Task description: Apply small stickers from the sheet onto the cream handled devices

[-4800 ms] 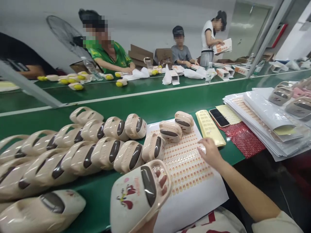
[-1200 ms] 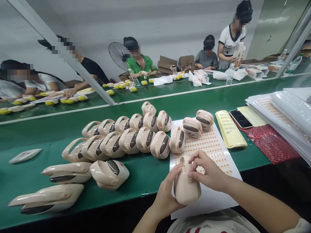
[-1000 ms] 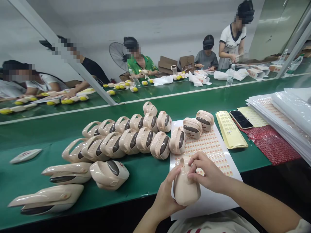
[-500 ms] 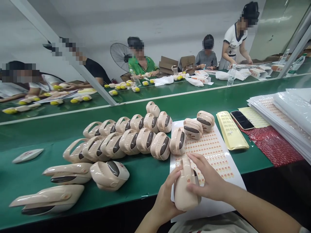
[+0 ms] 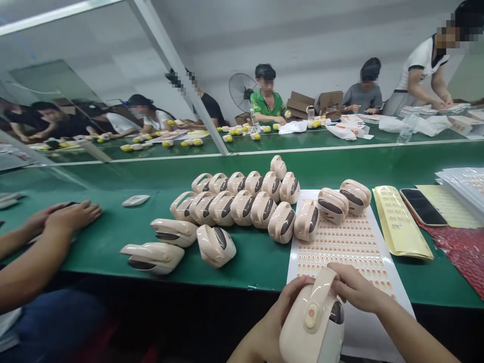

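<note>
A beige plastic device [image 5: 302, 327] with a loop handle and a dark window is held near the table's front edge, tilted. My left hand [image 5: 274, 322] is wrapped around its left side, the fingers partly hidden behind it. My right hand [image 5: 355, 287] has its fingers closed at the top of the handle. A small oval sticker [image 5: 311, 313] with an orange dot sits at the handle's base. Under and beyond my hands lies a white sheet [image 5: 340, 247] with rows of orange-dotted oval stickers.
Several similar beige devices [image 5: 242, 206] stand in rows, some overlapping the sheet. Yellow sticker sheets [image 5: 401, 222], a phone [image 5: 423, 206] and red bubble wrap [image 5: 454, 252] lie right. At left, a co-worker's hands [image 5: 70, 219] rest on the table; other people sit across.
The device has come closer to my body and turned, showing its handle base and dark window. My right hand has shifted to the handle's top. The view has swung left.
</note>
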`<state>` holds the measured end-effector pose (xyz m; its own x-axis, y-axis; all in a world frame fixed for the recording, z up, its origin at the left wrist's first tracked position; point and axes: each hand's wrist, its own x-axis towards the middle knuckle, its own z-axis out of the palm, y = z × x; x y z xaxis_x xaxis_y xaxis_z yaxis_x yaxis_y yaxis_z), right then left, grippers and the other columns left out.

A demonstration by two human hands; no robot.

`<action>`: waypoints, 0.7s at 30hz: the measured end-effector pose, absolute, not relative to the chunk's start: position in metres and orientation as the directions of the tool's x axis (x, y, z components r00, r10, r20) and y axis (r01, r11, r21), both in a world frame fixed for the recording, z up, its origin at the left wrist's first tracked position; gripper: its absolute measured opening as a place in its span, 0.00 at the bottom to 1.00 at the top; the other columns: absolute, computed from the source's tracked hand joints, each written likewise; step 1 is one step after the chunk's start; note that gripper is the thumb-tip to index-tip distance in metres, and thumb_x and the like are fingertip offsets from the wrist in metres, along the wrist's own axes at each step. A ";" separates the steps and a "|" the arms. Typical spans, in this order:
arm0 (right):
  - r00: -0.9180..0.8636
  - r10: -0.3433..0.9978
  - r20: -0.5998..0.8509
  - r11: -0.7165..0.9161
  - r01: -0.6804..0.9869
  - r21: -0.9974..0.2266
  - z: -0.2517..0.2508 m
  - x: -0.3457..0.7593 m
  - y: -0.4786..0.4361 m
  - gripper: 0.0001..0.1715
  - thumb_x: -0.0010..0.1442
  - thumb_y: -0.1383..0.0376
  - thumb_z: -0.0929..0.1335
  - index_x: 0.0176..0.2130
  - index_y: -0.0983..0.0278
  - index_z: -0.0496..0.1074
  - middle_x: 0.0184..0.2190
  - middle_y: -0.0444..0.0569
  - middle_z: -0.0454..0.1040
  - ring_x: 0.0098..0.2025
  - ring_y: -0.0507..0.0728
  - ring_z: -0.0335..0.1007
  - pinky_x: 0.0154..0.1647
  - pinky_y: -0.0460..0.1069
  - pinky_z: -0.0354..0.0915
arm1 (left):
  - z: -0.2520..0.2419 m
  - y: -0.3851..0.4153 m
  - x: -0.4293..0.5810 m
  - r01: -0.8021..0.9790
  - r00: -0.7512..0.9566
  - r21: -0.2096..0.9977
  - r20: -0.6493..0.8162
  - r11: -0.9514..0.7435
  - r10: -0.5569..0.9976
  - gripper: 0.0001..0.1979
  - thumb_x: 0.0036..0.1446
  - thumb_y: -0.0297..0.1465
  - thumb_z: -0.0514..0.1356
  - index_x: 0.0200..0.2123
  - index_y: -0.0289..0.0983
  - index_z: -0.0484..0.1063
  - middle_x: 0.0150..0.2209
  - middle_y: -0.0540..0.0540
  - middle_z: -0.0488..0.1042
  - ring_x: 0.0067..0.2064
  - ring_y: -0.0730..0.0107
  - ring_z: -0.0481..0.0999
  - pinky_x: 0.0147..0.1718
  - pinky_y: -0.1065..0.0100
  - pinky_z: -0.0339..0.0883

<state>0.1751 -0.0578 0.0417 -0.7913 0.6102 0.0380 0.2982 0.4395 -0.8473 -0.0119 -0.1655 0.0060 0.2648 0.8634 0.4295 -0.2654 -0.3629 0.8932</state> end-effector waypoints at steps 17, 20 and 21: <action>-0.784 0.572 0.242 0.735 0.359 -0.575 0.066 0.155 -0.049 0.06 0.54 0.70 0.59 0.28 0.60 0.61 0.24 0.45 0.62 0.22 0.53 0.59 0.20 0.47 0.59 | -0.007 -0.116 -0.153 0.280 -0.941 0.954 0.251 0.104 0.226 0.15 0.44 0.39 0.61 0.35 0.38 0.72 0.49 0.39 0.71 0.58 0.49 0.62 0.56 0.55 0.55; -0.849 0.458 0.264 0.815 0.283 -0.505 0.074 0.125 -0.042 0.08 0.54 0.72 0.59 0.32 0.61 0.63 0.28 0.47 0.64 0.26 0.53 0.63 0.23 0.47 0.61 | -0.007 -0.145 -0.150 0.226 -0.965 0.970 0.211 0.086 0.158 0.17 0.48 0.42 0.58 0.37 0.38 0.72 0.41 0.42 0.75 0.48 0.51 0.72 0.47 0.54 0.65; -0.868 0.421 0.263 0.834 0.256 -0.488 0.077 0.112 -0.040 0.10 0.54 0.73 0.59 0.35 0.61 0.63 0.30 0.48 0.65 0.27 0.54 0.64 0.25 0.47 0.62 | -0.006 -0.162 -0.150 0.215 -0.970 0.973 0.204 0.078 0.133 0.17 0.48 0.42 0.58 0.37 0.37 0.73 0.38 0.44 0.76 0.44 0.52 0.74 0.43 0.55 0.68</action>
